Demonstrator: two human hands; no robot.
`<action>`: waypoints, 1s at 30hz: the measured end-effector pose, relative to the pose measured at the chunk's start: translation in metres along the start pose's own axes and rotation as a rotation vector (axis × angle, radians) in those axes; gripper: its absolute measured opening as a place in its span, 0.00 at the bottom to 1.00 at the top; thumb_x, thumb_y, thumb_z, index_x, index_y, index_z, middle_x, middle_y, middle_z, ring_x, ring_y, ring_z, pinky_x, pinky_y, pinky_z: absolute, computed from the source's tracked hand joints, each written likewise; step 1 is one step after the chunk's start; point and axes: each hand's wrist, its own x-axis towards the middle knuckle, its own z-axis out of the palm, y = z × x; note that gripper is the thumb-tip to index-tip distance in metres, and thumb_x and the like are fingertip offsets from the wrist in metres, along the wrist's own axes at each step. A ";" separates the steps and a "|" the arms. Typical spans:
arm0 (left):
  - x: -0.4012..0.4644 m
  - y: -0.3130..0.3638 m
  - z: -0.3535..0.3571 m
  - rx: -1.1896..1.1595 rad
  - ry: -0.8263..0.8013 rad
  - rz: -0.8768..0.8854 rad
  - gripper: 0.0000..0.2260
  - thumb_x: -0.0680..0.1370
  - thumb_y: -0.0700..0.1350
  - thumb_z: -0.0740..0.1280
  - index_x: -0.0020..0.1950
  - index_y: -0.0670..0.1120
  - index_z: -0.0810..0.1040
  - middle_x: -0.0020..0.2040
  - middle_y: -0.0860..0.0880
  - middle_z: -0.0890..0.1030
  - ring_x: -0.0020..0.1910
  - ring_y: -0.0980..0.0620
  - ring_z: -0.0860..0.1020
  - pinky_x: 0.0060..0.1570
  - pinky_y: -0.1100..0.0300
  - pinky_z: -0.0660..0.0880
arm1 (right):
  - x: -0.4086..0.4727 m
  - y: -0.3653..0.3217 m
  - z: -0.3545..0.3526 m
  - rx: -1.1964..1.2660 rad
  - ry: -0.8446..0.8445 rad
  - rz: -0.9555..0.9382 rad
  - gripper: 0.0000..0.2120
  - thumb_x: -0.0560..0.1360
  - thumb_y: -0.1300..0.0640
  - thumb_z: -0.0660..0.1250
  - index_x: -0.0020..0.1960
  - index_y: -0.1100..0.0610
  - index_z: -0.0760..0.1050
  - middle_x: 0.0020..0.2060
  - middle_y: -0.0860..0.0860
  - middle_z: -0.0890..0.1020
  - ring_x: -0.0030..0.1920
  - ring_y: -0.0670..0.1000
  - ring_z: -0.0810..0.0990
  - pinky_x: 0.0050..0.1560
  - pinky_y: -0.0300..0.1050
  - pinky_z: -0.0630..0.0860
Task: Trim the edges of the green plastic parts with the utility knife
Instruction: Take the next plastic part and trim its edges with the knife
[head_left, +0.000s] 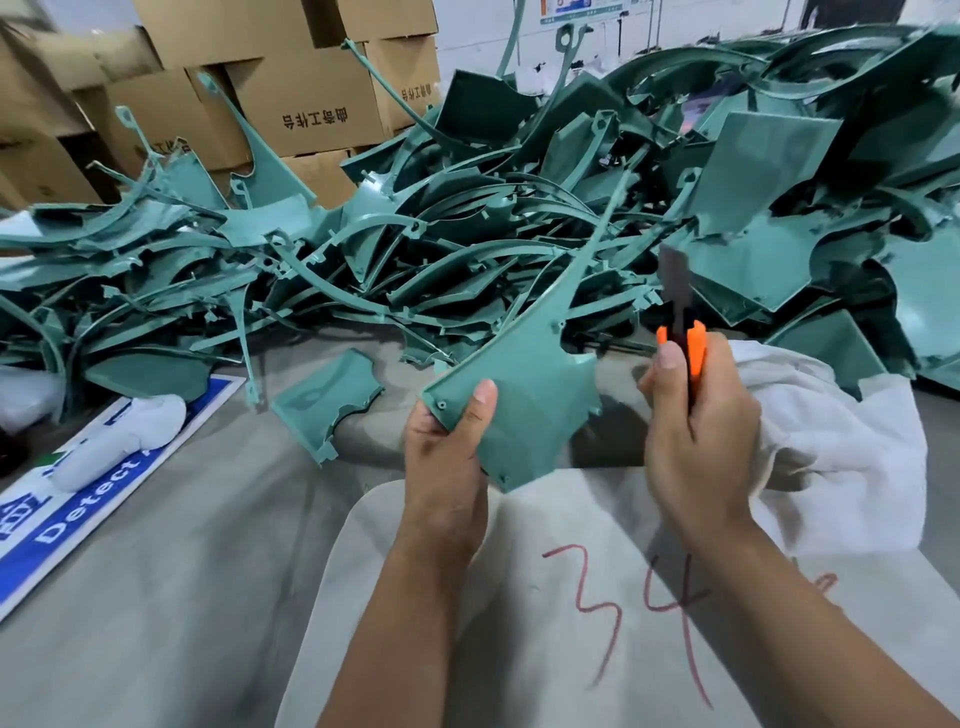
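Gripping green part (524, 410) left hand (444, 457); right hand (698, 431) holds utility knife (685, 338).

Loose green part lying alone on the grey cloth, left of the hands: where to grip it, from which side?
Judging by pose, grip the loose green part at its smooth upper-left edge, coming from the left. Its right side is notched and jagged; the flat panel there gives a thumb-over pinch.

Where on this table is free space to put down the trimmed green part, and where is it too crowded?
Bare grey table lies between the blue sign and the white sheet marked 34; that sheet is bare too. Crowded: the pile of green parts across the back, and a loose green piece left of the left hand.
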 end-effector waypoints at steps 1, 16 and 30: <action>0.001 -0.001 0.000 0.056 0.018 0.049 0.11 0.79 0.43 0.70 0.60 0.46 0.83 0.59 0.43 0.85 0.57 0.45 0.84 0.53 0.52 0.81 | -0.002 -0.001 0.000 -0.034 -0.034 -0.081 0.16 0.87 0.45 0.54 0.46 0.54 0.69 0.33 0.49 0.76 0.33 0.51 0.74 0.34 0.50 0.70; -0.006 -0.003 0.007 0.429 -0.115 0.267 0.22 0.81 0.30 0.62 0.67 0.50 0.81 0.55 0.50 0.86 0.50 0.56 0.82 0.52 0.66 0.77 | -0.025 -0.019 0.017 -0.269 -0.465 -0.383 0.17 0.85 0.44 0.55 0.46 0.54 0.70 0.31 0.45 0.73 0.29 0.52 0.71 0.29 0.50 0.66; -0.005 -0.003 -0.001 0.591 -0.002 0.327 0.13 0.82 0.38 0.65 0.63 0.48 0.84 0.53 0.50 0.87 0.55 0.53 0.83 0.56 0.54 0.81 | -0.015 -0.007 0.012 -0.232 -0.402 -0.257 0.16 0.86 0.44 0.56 0.45 0.52 0.70 0.26 0.45 0.71 0.24 0.49 0.70 0.27 0.46 0.63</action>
